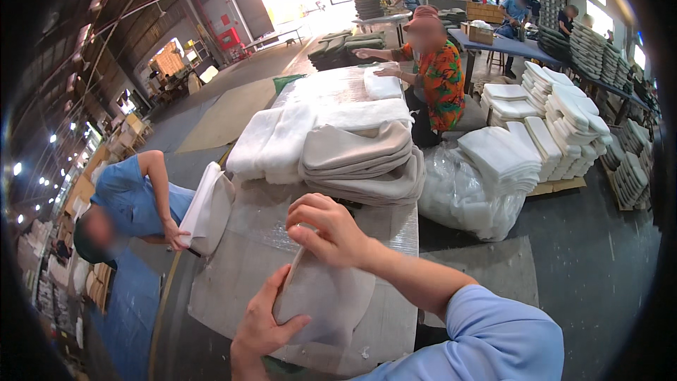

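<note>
Both hands (296, 275) on a grey fabric cover (324, 296) atop the wrapped table (233, 268).

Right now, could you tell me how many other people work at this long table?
2: a person in blue at its left side, and a person in an orange patterned shirt at its far right. Others stand at tables beyond.

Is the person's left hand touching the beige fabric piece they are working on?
Touching. The head view shows the left hand with its thumb lying across the beige fabric piece.

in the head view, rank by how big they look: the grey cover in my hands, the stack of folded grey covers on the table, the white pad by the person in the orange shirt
1. stack of folded grey covers
2. grey cover, though being nearest the camera enlarges it
3. white pad, small partly because it lies far off
</note>
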Demonstrator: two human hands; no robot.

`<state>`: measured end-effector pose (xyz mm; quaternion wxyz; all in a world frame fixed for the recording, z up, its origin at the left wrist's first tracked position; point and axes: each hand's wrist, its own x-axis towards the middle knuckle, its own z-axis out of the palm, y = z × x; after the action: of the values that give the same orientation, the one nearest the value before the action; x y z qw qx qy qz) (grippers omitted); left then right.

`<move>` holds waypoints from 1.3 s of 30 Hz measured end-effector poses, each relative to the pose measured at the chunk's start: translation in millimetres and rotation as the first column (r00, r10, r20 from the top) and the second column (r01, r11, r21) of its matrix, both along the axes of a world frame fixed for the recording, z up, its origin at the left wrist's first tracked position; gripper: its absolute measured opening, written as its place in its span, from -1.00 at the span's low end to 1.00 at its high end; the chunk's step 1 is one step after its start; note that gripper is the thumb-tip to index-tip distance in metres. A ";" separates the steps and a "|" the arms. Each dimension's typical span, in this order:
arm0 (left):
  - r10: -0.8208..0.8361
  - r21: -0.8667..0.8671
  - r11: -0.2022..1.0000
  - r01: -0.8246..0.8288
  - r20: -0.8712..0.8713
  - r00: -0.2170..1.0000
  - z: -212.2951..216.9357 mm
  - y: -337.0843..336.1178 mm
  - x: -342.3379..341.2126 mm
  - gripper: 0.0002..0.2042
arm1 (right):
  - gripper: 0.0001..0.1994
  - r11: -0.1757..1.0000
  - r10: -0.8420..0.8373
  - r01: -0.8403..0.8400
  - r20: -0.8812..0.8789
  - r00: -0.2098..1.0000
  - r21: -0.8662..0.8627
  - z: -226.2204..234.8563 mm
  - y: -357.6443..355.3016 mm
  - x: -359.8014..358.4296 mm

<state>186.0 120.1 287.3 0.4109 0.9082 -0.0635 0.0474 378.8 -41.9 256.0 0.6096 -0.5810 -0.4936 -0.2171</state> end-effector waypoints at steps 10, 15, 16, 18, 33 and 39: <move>0.306 0.435 0.855 -0.282 0.015 0.952 26.3 -33.3 17.1 -0.33 | -0.47 0.947 0.220 -0.307 -0.510 0.832 -0.091 -19.9 29.6 -23.6; 0.319 0.453 0.847 -0.278 -0.014 0.948 28.4 -37.6 15.2 -0.29 | -0.36 0.982 0.148 -0.182 -0.401 0.904 -0.047 -50.5 25.9 -24.4; 0.300 0.453 0.841 -0.297 0.068 0.952 23.7 -35.6 9.4 -0.33 | -0.34 0.985 0.148 -0.172 -0.391 0.908 -0.027 -54.0 26.6 -27.0; 0.269 0.430 0.852 -0.300 0.134 0.954 19.0 -32.0 3.5 -0.33 | -0.22 0.986 0.125 -0.160 -0.410 0.904 -0.051 -64.8 25.8 -28.2; 0.191 0.316 0.915 -0.250 0.207 0.960 16.1 -28.4 -50.2 -0.32 | -0.43 0.958 -0.201 0.078 -0.454 0.868 -0.275 -231.7 -25.0 -43.9; 0.223 0.291 0.911 -0.291 0.246 0.943 4.6 -18.3 -83.8 -0.35 | -0.45 0.955 -0.238 0.048 -0.661 0.711 -0.292 -256.3 -35.0 -62.7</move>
<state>102.3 101.8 291.9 0.2377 0.9536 0.0077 0.1847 316.0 -76.9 -0.3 0.6509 -0.7294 -0.2080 0.0328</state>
